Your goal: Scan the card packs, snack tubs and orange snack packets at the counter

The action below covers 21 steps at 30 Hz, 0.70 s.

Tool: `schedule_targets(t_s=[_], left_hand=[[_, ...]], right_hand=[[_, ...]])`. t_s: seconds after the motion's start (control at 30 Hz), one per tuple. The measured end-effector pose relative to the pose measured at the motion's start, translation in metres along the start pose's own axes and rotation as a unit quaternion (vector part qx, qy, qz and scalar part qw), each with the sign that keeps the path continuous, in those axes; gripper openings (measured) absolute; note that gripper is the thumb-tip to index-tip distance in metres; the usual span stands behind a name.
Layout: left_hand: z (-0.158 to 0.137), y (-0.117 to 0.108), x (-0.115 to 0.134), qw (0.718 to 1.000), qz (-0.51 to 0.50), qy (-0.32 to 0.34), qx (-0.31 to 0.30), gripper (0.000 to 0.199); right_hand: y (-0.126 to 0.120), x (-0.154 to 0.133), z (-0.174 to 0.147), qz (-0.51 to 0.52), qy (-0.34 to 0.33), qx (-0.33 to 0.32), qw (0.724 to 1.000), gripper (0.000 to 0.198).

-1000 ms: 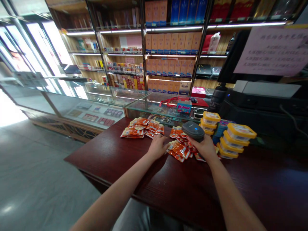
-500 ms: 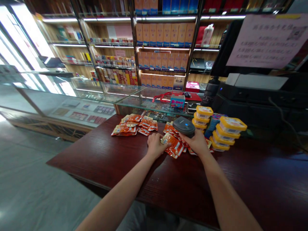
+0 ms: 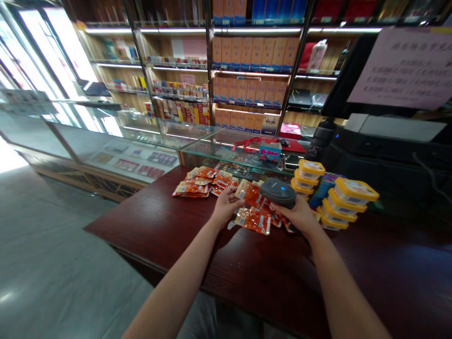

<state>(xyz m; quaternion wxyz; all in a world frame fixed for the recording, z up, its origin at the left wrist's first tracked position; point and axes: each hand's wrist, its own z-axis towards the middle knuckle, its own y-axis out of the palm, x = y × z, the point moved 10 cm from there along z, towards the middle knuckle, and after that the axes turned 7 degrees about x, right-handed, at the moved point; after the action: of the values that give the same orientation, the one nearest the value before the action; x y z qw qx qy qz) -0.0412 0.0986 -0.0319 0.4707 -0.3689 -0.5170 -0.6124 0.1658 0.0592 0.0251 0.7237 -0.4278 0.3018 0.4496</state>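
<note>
My right hand (image 3: pixel 302 215) is wrapped round a dark grey barcode scanner (image 3: pixel 278 190) with a small blue light on top. The scanner hangs over a group of orange snack packets. My left hand (image 3: pixel 225 208) grips the left edge of one orange snack packet (image 3: pixel 247 192), tilted up just left of the scanner. Below it another orange packet (image 3: pixel 253 220) lies flat on the dark wooden table (image 3: pixel 148 226). Further packets under the scanner and my right hand are partly hidden. A pile of similar packets (image 3: pixel 199 181) lies beyond my left hand.
Yellow-lidded tubs stand in a front stack (image 3: pixel 348 202) and a back stack (image 3: pixel 307 176) at the right. A glass display counter (image 3: pixel 212 148) borders the table's far side. A small blue and pink box (image 3: pixel 270 151) sits on it. A monitor (image 3: pixel 348 70) stands at the right.
My left hand has lifted a packet's edge beside the scanner, and an orange packet now lies flat nearer me. The scanner stays in my right hand. The whole view has shifted slightly left.
</note>
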Motion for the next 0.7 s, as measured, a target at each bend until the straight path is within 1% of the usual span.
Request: schedule_targets(t_s=[0.1,0.17,0.2,0.27,0.37,0.43,0.5,0.57,0.63,0.7], left_hand=[[0.004,-0.015,0.011,0.997,0.027,0.053,0.039,0.035],[0.006,-0.024,0.014,0.993,0.056,0.078,0.075,0.025],[0.006,-0.028,0.014,0.99,0.067,0.081,0.089,0.023],[0.007,-0.03,0.009,0.99,0.068,0.069,0.102,0.023],[0.009,-0.027,-0.006,0.994,0.038,0.027,0.094,0.026],[0.011,-0.03,-0.011,0.992,0.056,0.023,0.109,0.023],[0.011,-0.041,-0.005,0.976,0.134,0.064,0.159,0.018],[0.01,-0.052,0.006,0.944,0.228,0.116,0.208,0.021],[0.011,-0.057,0.009,0.918,0.302,0.135,0.218,0.031],[0.014,-0.058,0.005,0.906,0.353,0.121,0.199,0.031]], right_hand=[[0.011,-0.003,-0.005,0.014,0.006,-0.058,0.998,0.037],[0.014,-0.008,-0.007,0.012,0.001,-0.068,0.998,0.039],[0.015,-0.01,-0.007,0.01,-0.004,-0.071,0.997,0.039],[0.016,-0.014,-0.008,0.001,-0.011,-0.072,0.997,0.038],[0.016,-0.014,-0.007,-0.009,-0.009,-0.075,0.997,0.036],[0.014,-0.011,-0.006,-0.017,-0.005,-0.068,0.998,0.036],[0.012,-0.006,-0.005,-0.032,0.004,-0.064,0.997,0.035],[0.009,-0.002,-0.004,-0.048,0.012,-0.058,0.997,0.035],[0.008,0.001,-0.004,-0.057,0.011,-0.055,0.997,0.035],[0.008,0.002,-0.004,-0.058,0.008,-0.051,0.997,0.035]])
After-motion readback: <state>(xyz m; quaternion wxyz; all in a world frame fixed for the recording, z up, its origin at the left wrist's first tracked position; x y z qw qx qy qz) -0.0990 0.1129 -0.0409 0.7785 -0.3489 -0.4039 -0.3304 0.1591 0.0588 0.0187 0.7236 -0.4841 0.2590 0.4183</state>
